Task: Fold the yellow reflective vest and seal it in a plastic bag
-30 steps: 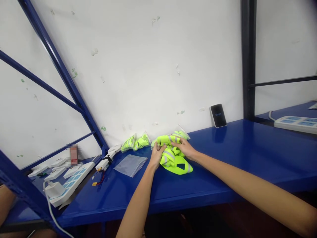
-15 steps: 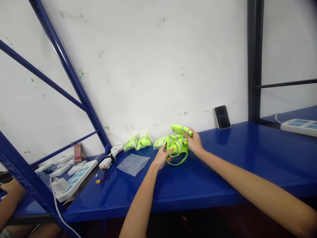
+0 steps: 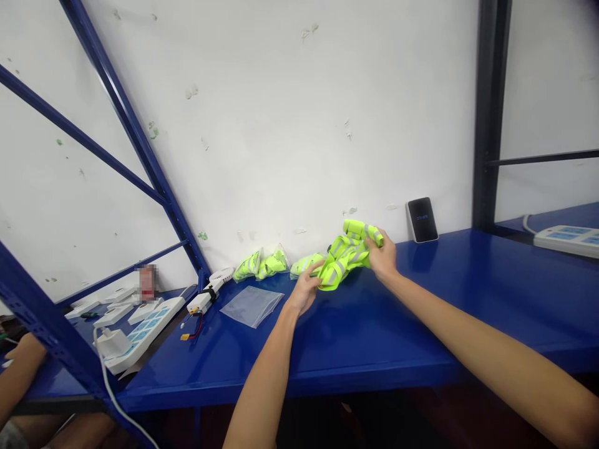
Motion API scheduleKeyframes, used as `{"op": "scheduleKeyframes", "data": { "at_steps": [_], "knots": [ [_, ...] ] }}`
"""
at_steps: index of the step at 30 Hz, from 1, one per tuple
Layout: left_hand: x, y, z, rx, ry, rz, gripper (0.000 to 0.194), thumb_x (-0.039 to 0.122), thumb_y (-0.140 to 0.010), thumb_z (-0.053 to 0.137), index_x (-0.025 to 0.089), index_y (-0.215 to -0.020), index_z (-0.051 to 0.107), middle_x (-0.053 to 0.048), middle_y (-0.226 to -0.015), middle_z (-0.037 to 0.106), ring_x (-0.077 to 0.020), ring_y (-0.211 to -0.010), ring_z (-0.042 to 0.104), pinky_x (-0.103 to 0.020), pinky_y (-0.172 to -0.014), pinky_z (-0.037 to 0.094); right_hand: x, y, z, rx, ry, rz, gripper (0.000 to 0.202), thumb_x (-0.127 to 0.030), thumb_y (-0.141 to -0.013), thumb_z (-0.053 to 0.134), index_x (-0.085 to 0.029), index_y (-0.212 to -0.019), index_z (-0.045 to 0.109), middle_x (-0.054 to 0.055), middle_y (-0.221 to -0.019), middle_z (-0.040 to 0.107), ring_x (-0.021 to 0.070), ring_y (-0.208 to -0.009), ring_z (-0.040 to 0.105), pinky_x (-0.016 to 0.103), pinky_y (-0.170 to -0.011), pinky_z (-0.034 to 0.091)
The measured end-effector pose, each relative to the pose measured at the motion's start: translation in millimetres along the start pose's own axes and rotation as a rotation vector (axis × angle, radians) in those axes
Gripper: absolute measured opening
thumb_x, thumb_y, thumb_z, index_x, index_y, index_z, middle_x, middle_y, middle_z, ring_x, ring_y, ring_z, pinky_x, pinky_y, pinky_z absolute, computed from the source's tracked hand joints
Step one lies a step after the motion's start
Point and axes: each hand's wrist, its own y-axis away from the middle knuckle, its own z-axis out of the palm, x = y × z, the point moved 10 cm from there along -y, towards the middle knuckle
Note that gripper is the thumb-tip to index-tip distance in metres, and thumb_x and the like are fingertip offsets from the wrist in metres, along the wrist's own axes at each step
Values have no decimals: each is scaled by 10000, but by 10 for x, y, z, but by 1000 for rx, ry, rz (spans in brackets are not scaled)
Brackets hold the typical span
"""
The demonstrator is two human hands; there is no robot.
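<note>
Between my hands, a bundle of neon-yellow reflective straps with silver stripes, looking like a reflective vest [image 3: 344, 259], is stretched just above the blue table. My right hand [image 3: 382, 252] grips its upper right end, fingers closed around the folded strap. My left hand [image 3: 306, 288] pinches its lower left end between thumb and fingers. Behind my left hand lies a similar neon-yellow bundle in a clear bag [image 3: 304, 264], partly hidden. Two more bagged neon bundles [image 3: 262, 264] rest against the wall. Left of my left hand are flat clear plastic bags [image 3: 251, 305].
A white device with a dark screen [image 3: 422, 219] leans on the wall at right. At left lie a small white fan [image 3: 222, 275], a white battery-like block with wires [image 3: 202, 302] and a power strip [image 3: 145, 337]. A blue metal post [image 3: 135, 131] rises there. Another person's hand [image 3: 25, 355] shows far left.
My right hand has moved right and slightly up with its end of the vest. The straps are now pulled out between my hands, and the loop that hung below has gone.
</note>
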Motion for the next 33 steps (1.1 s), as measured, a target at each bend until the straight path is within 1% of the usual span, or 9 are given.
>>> {"op": "scheduleKeyframes", "data": {
  "at_steps": [4,10,13,16,18,22,25,28,33],
  "knots": [
    [255,54,-143,187,34,195,603,239,-569,752,145,-1150,625,-14,-735,664,-158,-699,624,-275,-727,462,-123,42,28,-42,53,-24,428,-385,-824,565,-169,-1189,619,107,-1069,698,300,-977,630,432,-896,470],
    [312,223,-74,284,190,196,751,378,-683,702,286,-1371,415,-49,-1125,654,-231,-975,647,-336,-815,498,-411,197,206,-217,191,-192,375,-385,-892,477,-213,-1193,622,100,-1173,654,292,-1069,574,442,-965,419],
    [323,289,75,159,76,128,859,487,-688,720,293,-1433,337,-83,-1210,622,-287,-1078,615,-388,-899,480,-397,195,238,-238,340,-226,359,-358,-889,474,-214,-1182,623,115,-1182,641,326,-1150,510,495,-1002,369],
    [368,395,203,12,-378,106,957,371,-539,858,242,-1391,440,-121,-1298,563,-338,-1213,517,-401,-1014,399,-406,154,209,-222,399,-249,367,-335,-890,463,-179,-1203,574,148,-1138,639,324,-1087,546,482,-954,413],
    [446,480,208,7,-733,149,927,291,-526,864,233,-1367,478,-124,-1335,523,-343,-1263,455,-420,-1070,334,-477,155,220,-253,390,-290,360,-326,-909,435,-164,-1214,536,150,-1089,644,306,-1015,587,446,-891,465],
    [589,680,184,57,-1160,168,712,186,-733,636,259,-1404,408,-103,-1260,541,-281,-1164,510,-437,-1038,355,-747,270,312,-382,375,-482,369,-279,-943,382,-155,-1281,464,167,-1235,581,296,-1105,578,423,-884,500],
    [685,907,173,84,-1250,153,686,131,-757,523,265,-1411,364,-90,-1274,530,-258,-1161,504,-414,-1025,364,-850,436,435,-558,412,-645,452,-201,-929,387,-172,-1381,372,147,-1407,473,279,-1230,522,414,-939,497],
    [691,1148,129,66,-1245,69,642,161,-775,484,262,-1397,363,-83,-1307,507,-254,-1188,478,-402,-1020,368,-745,588,530,-740,529,-714,493,-126,-889,403,-176,-1380,399,144,-1332,558,284,-1146,595,421,-900,519],
    [644,1405,58,-111,-1238,-116,509,208,-806,396,251,-1308,470,-44,-1209,594,-213,-1071,556,-296,-866,456,-588,910,542,-1038,632,-786,528,-57,-846,393,-185,-1352,476,143,-1271,607,281,-1089,625,415,-861,519]
  ]
}}
